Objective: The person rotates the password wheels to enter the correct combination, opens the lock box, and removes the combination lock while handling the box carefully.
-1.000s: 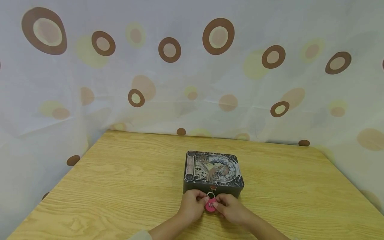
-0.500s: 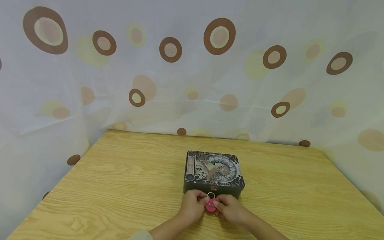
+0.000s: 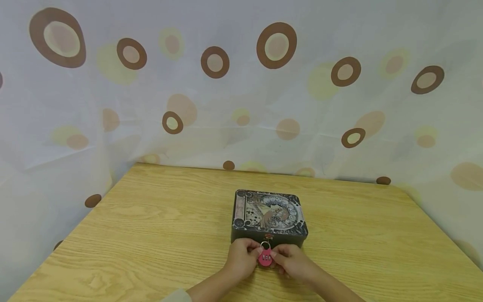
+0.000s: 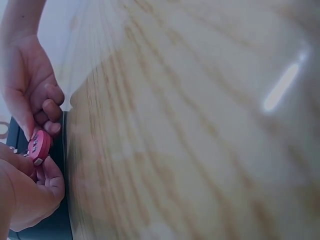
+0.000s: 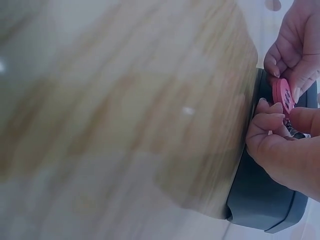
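Observation:
A pink combination padlock with a silver shackle hangs at the front of a dark decorated tin box. My left hand pinches the lock's left side between thumb and fingers. On the opposite side, my right hand pinches the lock's right edge, its thumb beside the number dials. Both wrist views show the lock between the two hands, the pink body tilted there. Whether the shackle is locked cannot be told; the fingers partly cover it.
The box stands on a wood-grain table. A pale curtain with brown and yellow circles hangs behind the table and along its sides. A small red-and-metal clasp sits on the box's front face.
My right thumb has shifted right off the lock's face, so its dials show more fully. The left hand and the box stay in place.

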Demonstrator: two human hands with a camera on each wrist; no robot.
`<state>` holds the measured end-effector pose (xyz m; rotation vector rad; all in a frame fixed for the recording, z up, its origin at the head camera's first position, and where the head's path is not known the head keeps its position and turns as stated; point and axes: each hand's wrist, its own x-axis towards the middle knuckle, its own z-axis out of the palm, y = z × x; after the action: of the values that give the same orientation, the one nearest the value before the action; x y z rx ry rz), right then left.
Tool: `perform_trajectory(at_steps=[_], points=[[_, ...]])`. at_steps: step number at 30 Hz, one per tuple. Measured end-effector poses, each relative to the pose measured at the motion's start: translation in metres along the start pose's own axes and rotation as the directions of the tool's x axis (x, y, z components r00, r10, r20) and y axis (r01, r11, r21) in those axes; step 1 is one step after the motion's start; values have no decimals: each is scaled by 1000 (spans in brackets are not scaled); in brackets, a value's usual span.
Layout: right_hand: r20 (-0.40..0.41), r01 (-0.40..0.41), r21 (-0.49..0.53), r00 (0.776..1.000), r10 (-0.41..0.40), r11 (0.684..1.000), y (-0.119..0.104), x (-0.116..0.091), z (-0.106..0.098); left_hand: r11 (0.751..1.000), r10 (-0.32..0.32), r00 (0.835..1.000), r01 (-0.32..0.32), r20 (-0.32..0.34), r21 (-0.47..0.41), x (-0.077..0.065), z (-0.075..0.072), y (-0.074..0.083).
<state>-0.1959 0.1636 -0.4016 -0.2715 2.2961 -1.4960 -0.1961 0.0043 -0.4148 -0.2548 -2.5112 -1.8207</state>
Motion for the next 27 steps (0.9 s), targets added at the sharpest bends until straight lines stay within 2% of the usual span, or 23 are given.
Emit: perform_trajectory(at_steps=[15,27], points=[[-2,31,9,1000,-31,999,2,0,1,1000,0,1000,0,1,-9,0,1,0],[6,-2,19,1000,2,1000,1,0,1,1000,-2,1000,2,15,-13,0,0,-1]])
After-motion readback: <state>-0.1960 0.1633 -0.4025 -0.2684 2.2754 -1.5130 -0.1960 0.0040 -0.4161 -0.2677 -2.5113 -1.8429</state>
